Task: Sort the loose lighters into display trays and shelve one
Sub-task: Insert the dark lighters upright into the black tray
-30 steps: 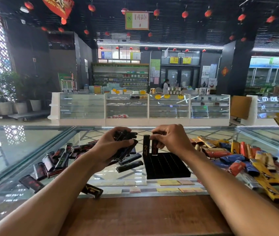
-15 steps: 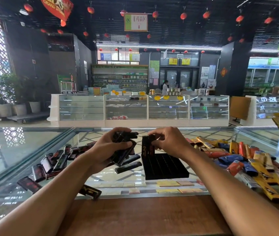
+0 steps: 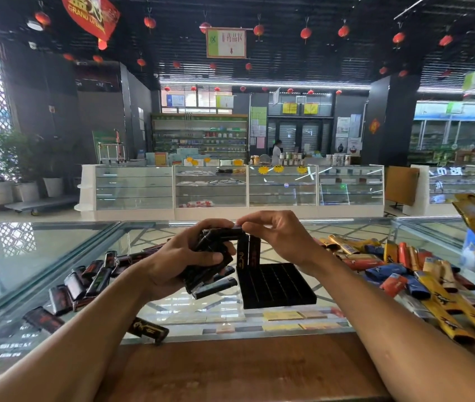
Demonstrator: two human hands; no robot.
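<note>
Since 1 second ago the right hand (image 3: pixel 277 237) has left the tray's back row and crossed to the left hand (image 3: pixel 178 262), where its thumb and forefinger now pinch the end of the top lighter (image 3: pixel 224 231) of the bundle. The left hand is curled round that bundle of black lighters (image 3: pixel 211 248), held just above the glass bench (image 3: pixel 41 256) near its middle. Just right of the bundle, below the right hand, sits the black display tray (image 3: pixel 280 285). In its far left corner, 2 standing lighters (image 3: pixel 243 253) fill slots, upright and side by side; the other slots look bare.

The pinched lighter lies roughly level, its long axis running left to right and its right end toward the tray. As I read it, the coming move is to draw it out rightward, turn it upright and seat it in the slot next to those 2. The right hand is nearer the tray and does the placing; the left only feeds.

More loose black lighters (image 3: pixel 85 281) lie toward the bench's left edge, and a heap of coloured lighters (image 3: pixel 399 271) toward its right edge. Shelving looks a long way off.
</note>
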